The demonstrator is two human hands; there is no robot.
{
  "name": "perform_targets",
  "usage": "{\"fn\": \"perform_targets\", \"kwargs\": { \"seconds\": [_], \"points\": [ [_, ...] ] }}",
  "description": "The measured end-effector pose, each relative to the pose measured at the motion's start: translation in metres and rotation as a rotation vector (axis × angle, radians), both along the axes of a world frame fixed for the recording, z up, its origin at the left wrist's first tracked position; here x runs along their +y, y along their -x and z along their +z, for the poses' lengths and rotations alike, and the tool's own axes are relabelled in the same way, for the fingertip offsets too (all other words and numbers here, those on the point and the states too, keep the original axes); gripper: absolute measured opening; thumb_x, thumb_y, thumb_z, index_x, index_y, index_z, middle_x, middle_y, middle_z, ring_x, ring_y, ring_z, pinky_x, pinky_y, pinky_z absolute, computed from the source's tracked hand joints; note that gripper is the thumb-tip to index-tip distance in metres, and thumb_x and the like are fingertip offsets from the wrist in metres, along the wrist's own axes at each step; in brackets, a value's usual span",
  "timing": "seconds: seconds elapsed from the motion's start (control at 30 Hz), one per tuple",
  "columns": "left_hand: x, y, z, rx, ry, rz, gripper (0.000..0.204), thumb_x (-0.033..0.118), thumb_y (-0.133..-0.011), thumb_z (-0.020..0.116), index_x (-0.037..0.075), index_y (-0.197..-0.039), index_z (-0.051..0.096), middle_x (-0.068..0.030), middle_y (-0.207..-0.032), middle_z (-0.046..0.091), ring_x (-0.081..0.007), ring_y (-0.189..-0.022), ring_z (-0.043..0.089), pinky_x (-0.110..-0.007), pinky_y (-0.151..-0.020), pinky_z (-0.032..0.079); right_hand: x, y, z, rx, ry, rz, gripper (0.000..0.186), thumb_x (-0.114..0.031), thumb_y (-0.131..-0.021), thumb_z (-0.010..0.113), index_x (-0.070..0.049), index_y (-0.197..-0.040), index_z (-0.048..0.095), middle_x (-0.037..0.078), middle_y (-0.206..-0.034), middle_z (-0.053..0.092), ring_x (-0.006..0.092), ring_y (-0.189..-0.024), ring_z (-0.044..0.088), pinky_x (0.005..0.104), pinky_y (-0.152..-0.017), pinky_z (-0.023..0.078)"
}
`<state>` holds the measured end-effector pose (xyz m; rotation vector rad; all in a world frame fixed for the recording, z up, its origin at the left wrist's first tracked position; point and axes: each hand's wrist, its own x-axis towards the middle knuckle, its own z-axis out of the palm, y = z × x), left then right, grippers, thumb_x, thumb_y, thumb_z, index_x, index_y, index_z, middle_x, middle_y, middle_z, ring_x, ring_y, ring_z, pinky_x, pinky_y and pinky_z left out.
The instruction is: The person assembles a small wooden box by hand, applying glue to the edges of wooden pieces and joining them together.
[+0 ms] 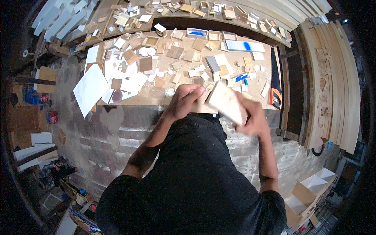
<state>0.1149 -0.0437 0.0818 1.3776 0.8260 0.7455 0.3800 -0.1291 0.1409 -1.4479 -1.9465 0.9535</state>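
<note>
My right hand (252,115) is wrapped round a pale wooden block (227,102) and holds it tilted above the near edge of the workbench (137,100). Blur softens the fingers and the block's lower end. Just left of the block, my left hand (184,102) is closed, thumb pressed against its curled fingers. Something tan shows beside the fingertips, but I cannot make out what it is or whether the hand grips it. A small round glass jar (169,92) stands by my left hand.
Small wooden boxes, offcuts and white sheets (92,88) cover the bench. An orange-handled saw (275,98) lies at its right edge. A blue-marked board (244,46) rests toward the back. Long planks (337,86) are stacked at right, and a shelf of small pieces runs behind.
</note>
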Motion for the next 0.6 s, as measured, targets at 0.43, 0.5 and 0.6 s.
{"fn": "perform_targets", "kwargs": {
  "seconds": [0.43,0.5,0.6],
  "points": [
    [-0.012,0.001,0.02,-0.142,-0.029,0.223,0.036,0.028,-0.101,0.048,-0.004,-0.088,0.06,0.0015,-0.074,0.052,-0.0061,-0.071,0.045,-0.024,-0.064,0.039,0.002,0.006,-0.018,0.226,0.133,-0.339,0.095,-0.023,-0.062,0.075,0.009,-0.144,0.04,0.024,-0.139,0.056,0.0252,-0.129,0.053,0.0354,-0.11,0.037],
    [-0.011,0.002,0.031,-0.068,-0.137,0.265,0.035,0.026,-0.101,0.048,-0.005,-0.09,0.061,0.0007,-0.072,0.052,-0.0057,-0.07,0.045,-0.024,-0.063,0.039,-0.009,0.017,-0.027,0.441,0.018,-0.346,0.095,-0.021,-0.061,0.075,0.01,-0.144,0.039,0.023,-0.14,0.054,0.0248,-0.129,0.052,0.0348,-0.11,0.036],
    [-0.014,0.004,0.032,0.067,-0.299,0.328,0.035,0.025,-0.101,0.048,-0.007,-0.097,0.063,-0.0114,-0.074,0.06,-0.0175,-0.07,0.058,-0.031,-0.066,0.046,-0.026,0.063,-0.015,0.42,-0.047,-0.313,0.091,-0.018,-0.066,0.075,0.011,-0.144,0.038,0.024,-0.141,0.052,0.0262,-0.131,0.051,0.0354,-0.112,0.035]
  ]
}}
